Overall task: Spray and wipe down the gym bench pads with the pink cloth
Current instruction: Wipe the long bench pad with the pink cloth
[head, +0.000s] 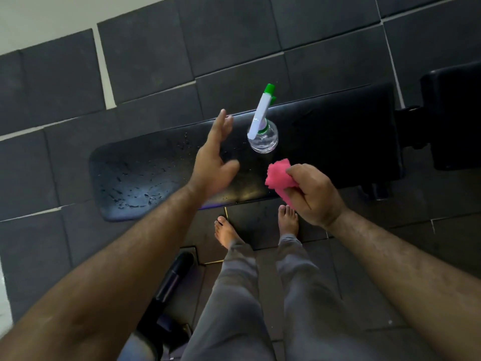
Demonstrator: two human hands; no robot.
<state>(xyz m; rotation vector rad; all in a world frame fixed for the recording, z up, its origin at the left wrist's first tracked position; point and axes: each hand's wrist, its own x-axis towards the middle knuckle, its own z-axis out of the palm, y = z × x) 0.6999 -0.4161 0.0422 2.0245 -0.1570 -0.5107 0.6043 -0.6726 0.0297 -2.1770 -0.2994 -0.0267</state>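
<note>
A long black bench pad [325, 142] runs across the middle of the view, with water droplets over its left end. A clear spray bottle [263, 138] with a white and green trigger head stands upright on the pad. My left hand [214, 160] hovers over the pad just left of the bottle, fingers straight and spread, holding nothing. My right hand [313, 194] holds a bunched pink cloth [278, 178] above the pad's near edge, below and right of the bottle.
A second black pad [453, 118] lies at the right, joined to the bench frame. Dark rubber floor tiles [145, 61] surround the bench. My bare feet [260, 225] stand close to its near side. A black piece of equipment [171, 280] lies on the floor at lower left.
</note>
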